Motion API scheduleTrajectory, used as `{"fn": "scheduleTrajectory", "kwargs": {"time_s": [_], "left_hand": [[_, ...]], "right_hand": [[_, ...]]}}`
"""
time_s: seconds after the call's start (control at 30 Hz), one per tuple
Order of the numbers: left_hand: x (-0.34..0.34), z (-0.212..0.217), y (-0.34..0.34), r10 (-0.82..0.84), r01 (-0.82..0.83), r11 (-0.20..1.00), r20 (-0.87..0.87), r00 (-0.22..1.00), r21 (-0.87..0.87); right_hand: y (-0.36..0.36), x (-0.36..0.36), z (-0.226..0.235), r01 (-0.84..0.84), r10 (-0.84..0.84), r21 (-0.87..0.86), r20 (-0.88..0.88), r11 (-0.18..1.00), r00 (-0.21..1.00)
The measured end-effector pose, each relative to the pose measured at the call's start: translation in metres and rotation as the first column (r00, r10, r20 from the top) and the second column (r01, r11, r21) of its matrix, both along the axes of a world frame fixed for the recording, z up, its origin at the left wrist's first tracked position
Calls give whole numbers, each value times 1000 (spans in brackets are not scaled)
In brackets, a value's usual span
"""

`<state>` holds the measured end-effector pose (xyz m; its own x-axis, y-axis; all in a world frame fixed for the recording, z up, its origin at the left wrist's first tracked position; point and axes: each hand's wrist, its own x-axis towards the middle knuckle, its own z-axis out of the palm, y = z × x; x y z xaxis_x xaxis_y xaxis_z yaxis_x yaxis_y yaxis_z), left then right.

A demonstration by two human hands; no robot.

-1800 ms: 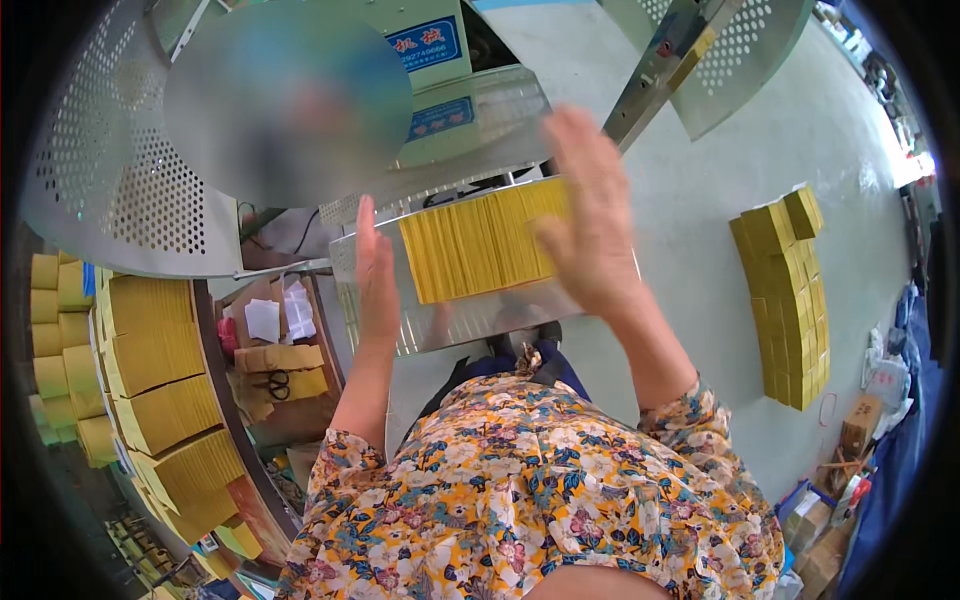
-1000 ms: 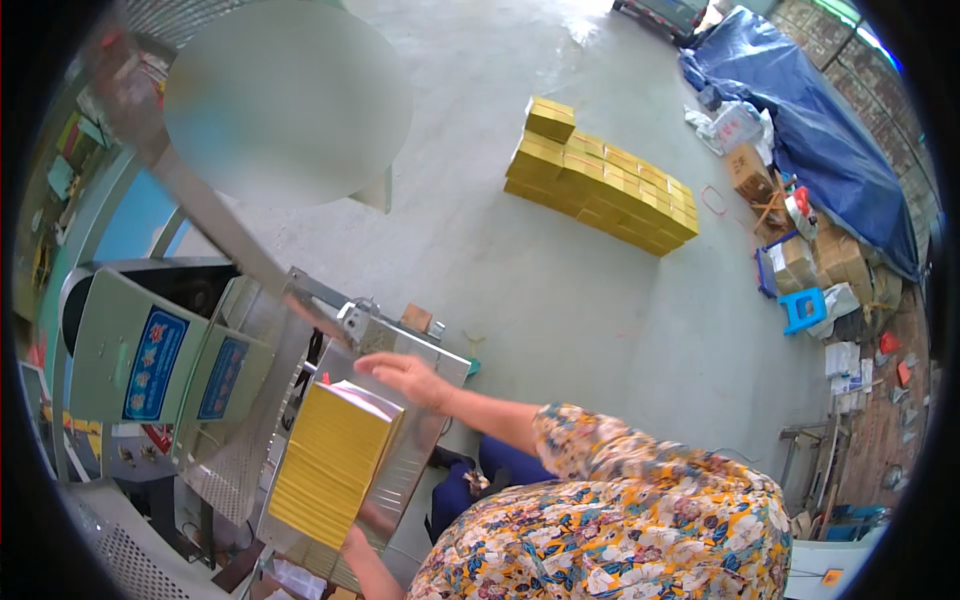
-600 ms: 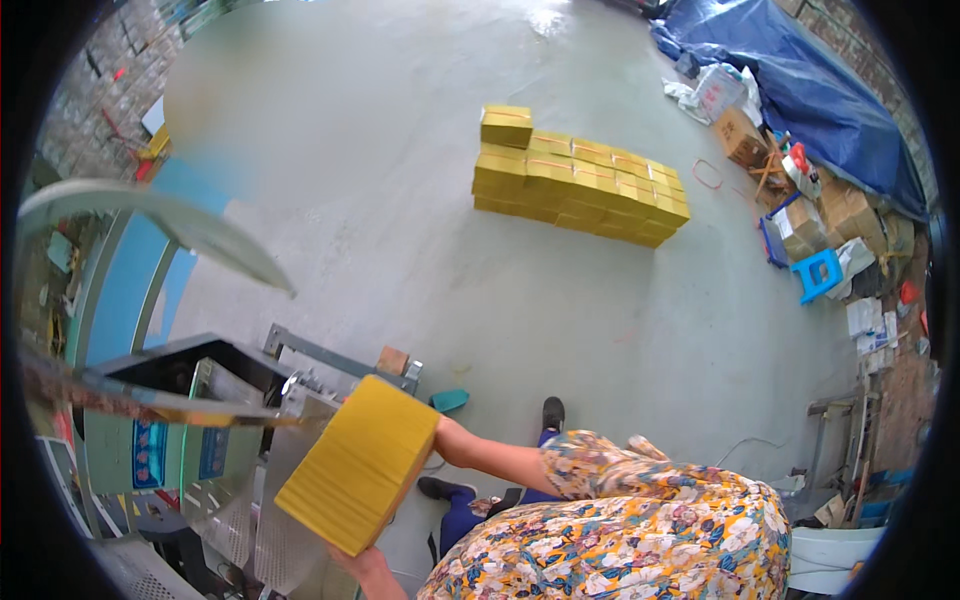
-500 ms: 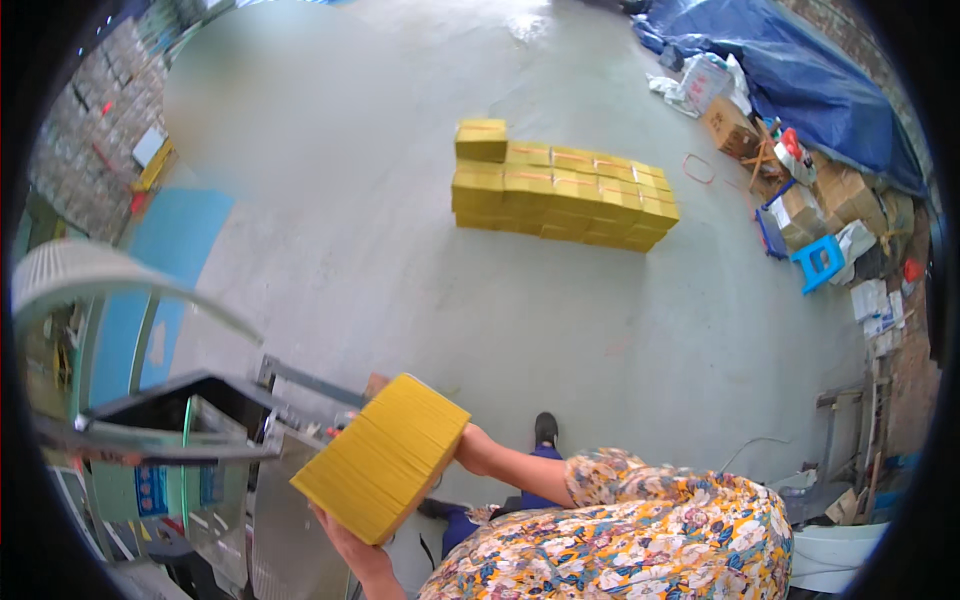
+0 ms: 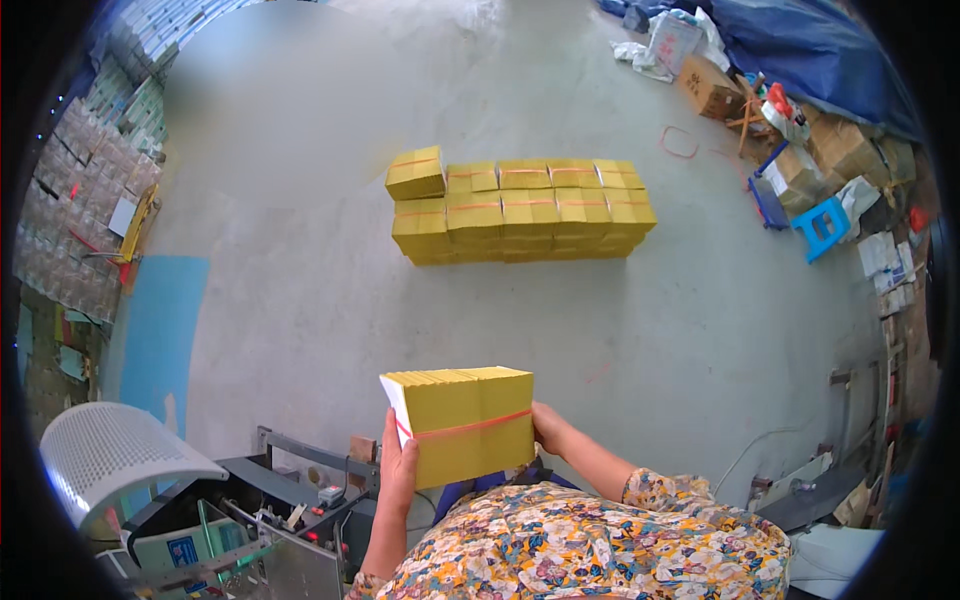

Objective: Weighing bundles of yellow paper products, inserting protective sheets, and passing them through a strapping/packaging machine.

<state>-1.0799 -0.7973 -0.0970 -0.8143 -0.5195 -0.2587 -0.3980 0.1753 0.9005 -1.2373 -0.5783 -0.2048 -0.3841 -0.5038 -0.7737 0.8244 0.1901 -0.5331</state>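
Note:
Between my two hands I hold a thick bundle of yellow-covered booklets (image 5: 475, 440), bound round by a red strap. White page edges show at its left end. My left hand (image 5: 398, 465) grips that left end, thumb on the near face. At the right end my right hand (image 5: 548, 428) presses against the bundle, its fingers partly hidden behind it. Ahead on the floor stands a block of similar strapped yellow bundles (image 5: 530, 225), stacked in rows. One more bundle (image 5: 415, 172) sits on top at the block's far left corner.
A machine (image 5: 250, 510) with a perforated white cover (image 5: 125, 455) stands at my lower left. Blue sheeting (image 5: 165, 330) lies on the left of the grey floor. Along the right are cardboard boxes (image 5: 710, 88), a blue stool (image 5: 822, 228) and a blue tarpaulin (image 5: 800, 50).
The bundle has moved right, away from the machine, and turned so its red strap now faces me. My hands have travelled with it, and my view has swung to the left.

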Motion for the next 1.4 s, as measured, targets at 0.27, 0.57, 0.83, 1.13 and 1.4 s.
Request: {"fn": "scheduleTrajectory", "kwargs": {"time_s": [0.27, 0.57, 0.83, 1.13, 1.4], "left_hand": [[-196, -71, -83, -16, 37, 946, -67, 998, 322], [-464, -128, -196, -262, 262, 963, -10, 965, 66], [-671, -200, -241, -152, 133, 979, 119, 981, 153], [-794, -318, -296, -82, 14, 978, 321, 944, 209], [-820, -385, -286, 59, -1, 989, 393, 918, -147]], "right_hand": [[-58, -173, -20, 139, -130, 54, -145, 989, 981], [-148, -416, -59, 309, -284, 140, -175, 941, 943], [-215, -631, -148, 278, -237, 272, -175, 921, 956], [-279, -770, -241, 146, -109, 419, -110, 896, 988], [-315, -788, -322, 155, -73, 472, -188, 868, 980]]}}
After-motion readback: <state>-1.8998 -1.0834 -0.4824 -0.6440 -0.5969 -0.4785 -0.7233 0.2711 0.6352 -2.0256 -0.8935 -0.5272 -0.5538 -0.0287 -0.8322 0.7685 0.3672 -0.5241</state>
